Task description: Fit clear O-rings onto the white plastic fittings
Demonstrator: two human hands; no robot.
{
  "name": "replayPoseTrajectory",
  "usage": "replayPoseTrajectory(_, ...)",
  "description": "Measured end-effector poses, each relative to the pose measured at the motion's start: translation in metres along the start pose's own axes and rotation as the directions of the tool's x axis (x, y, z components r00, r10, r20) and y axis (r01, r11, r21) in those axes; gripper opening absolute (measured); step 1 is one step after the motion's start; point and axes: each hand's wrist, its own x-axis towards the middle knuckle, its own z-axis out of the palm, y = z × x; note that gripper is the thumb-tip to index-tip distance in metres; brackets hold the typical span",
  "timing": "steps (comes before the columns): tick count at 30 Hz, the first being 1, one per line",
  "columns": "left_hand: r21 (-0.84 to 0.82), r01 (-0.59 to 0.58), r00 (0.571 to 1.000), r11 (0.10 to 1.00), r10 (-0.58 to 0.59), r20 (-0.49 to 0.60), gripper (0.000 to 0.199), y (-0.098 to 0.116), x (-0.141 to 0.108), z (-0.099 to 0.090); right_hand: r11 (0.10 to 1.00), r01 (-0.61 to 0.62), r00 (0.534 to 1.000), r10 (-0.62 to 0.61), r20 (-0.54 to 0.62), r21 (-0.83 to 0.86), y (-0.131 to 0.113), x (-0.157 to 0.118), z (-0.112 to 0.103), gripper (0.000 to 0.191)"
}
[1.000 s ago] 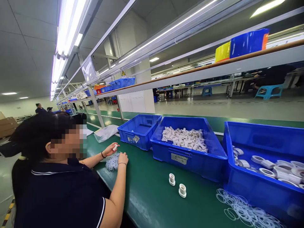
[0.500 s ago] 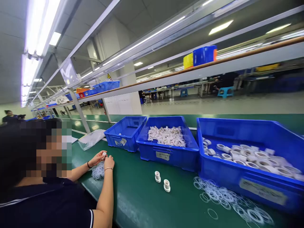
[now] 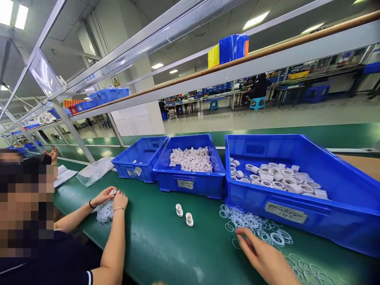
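Observation:
From the lower right my right hand (image 3: 263,255) reaches over the green table, its fingers stretched out and slightly apart. Its fingertips are over a single thin translucent ring (image 3: 235,243), and I see nothing held. Just beyond lies a loose pile of such rings (image 3: 252,220), with more rings (image 3: 310,271) to the right of the hand. A skin-coloured sliver at the bottom edge may be my left hand (image 3: 158,283); its fingers are hidden. Two white stepped plastic fittings (image 3: 179,210) (image 3: 189,219) stand upright to the left.
Three blue bins line the table: a large one (image 3: 285,213) with white rings, a middle one (image 3: 204,186) full of small white parts, and a left one (image 3: 130,172) with few pieces. At left, a co-worker's hands (image 3: 114,196) hold a white part above rings.
My right hand has come into view from the lower right, over the single ring. The camera has turned right, so the bins and co-worker sit further left. The co-worker still holds the white part.

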Motion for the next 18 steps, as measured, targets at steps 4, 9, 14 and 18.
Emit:
replayPoseTrajectory(4,0.087,-0.15,0.986,0.985,0.156,-0.062,0.028,0.068,0.025,0.054,0.991,0.125,0.99,-0.121,0.074,-0.047,-0.031,0.042,0.029,0.028)
replayPoseTrajectory(9,0.418,-0.544,0.838,0.727,0.498,0.224,0.027,0.193,0.1,0.205,0.995,0.102,0.984,-0.101,0.144,-0.001,-0.021,0.051,0.033,0.034)
replayPoseTrajectory(14,0.491,-0.61,0.79,0.622,0.431,0.436,0.029,0.262,0.165,0.299,0.988,0.012,0.965,-0.052,0.256,0.156,-0.007,0.058,0.034,0.037)
replayPoseTrajectory(18,0.55,-0.597,0.786,0.584,0.291,0.545,0.032,0.274,0.204,0.329,0.946,-0.061,0.946,-0.047,0.32,0.319,0.007,0.066,0.043,0.044)
